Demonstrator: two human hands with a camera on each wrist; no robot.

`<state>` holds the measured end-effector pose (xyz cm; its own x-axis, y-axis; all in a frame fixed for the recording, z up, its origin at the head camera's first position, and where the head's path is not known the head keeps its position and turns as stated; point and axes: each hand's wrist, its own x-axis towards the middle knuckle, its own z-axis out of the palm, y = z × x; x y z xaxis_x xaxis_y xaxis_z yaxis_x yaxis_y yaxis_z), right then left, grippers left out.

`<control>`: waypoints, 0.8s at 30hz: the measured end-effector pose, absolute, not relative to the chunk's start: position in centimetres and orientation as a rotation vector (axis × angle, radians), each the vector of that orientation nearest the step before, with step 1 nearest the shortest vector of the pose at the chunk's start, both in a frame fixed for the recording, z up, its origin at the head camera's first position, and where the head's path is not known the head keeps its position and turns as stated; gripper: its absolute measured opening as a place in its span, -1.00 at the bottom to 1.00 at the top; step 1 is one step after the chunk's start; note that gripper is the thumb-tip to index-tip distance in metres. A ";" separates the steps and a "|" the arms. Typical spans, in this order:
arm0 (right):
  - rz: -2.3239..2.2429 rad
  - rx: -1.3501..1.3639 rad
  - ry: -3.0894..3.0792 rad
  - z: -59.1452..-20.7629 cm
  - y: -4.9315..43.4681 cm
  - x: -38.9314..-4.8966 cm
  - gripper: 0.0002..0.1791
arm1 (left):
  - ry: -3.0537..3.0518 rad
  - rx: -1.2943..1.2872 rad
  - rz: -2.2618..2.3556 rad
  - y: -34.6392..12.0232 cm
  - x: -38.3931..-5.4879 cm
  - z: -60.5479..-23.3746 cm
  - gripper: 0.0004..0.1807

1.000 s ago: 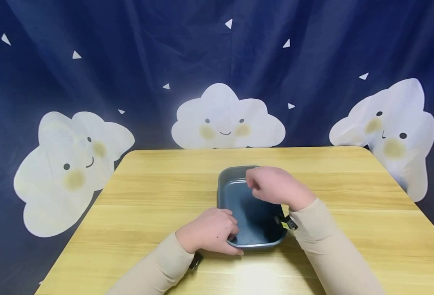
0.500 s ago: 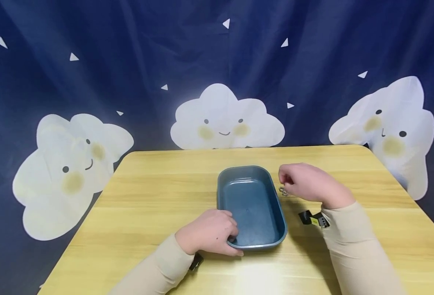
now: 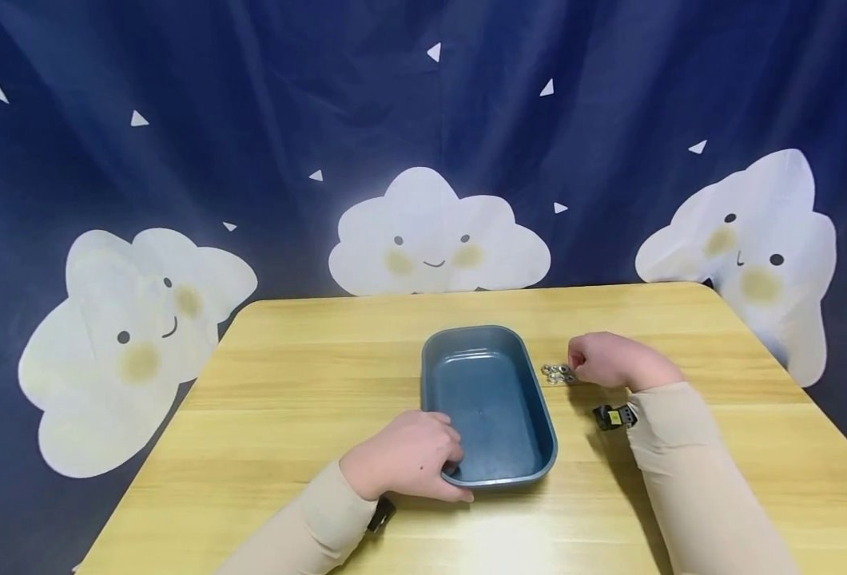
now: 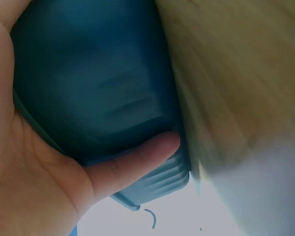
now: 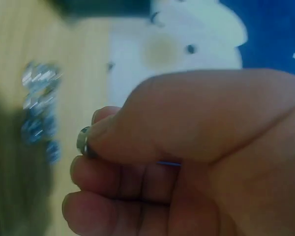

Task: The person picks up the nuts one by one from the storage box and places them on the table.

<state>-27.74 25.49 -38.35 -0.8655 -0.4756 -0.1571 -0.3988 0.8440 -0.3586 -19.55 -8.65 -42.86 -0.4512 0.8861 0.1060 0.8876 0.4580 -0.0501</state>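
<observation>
My left hand (image 3: 407, 455) grips the near-left corner of a dark blue-green plastic bin (image 3: 481, 415), fingers over the rim and thumb (image 4: 142, 164) along the outer wall. Nothing lies on the visible floor of the bin. To its right, my right hand (image 3: 614, 359) is low over the table beside a cluster of small shiny metal rings (image 3: 554, 374). In the right wrist view, thumb and forefinger pinch one small shiny metal ring (image 5: 83, 140), partly covered by the fingertips. Several more loose metal rings (image 5: 39, 105) look blurred there.
The wooden table (image 3: 308, 383) carries the bin near its middle. A dark blue curtain (image 3: 265, 96) with white cloud prints hangs behind the table's far edge. Both wrists wear small black devices, the right one (image 3: 614, 417) beside the sleeve cuff.
My right hand has moved from over the bin to the right, down beside the metal rings, which show more fully now. My left hand and the bin stay put.
</observation>
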 end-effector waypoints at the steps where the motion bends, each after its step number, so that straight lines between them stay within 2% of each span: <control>1: -0.456 -0.670 2.779 -38.6 25.6 -27.9 -0.86 | -2.582 -1.574 -0.020 -8.7 -19.5 -42.9 -0.39; 24: -0.480 -0.541 2.795 -41.0 25.9 -28.7 -0.85 | -2.569 -1.600 -0.012 -9.0 -19.6 -42.9 -0.39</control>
<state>-28.73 25.95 -41.05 -0.8987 -0.3987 -0.1825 -0.3151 0.8766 -0.3636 -19.60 -8.98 -42.92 -0.4359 0.8942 0.1017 0.8951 0.4425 -0.0543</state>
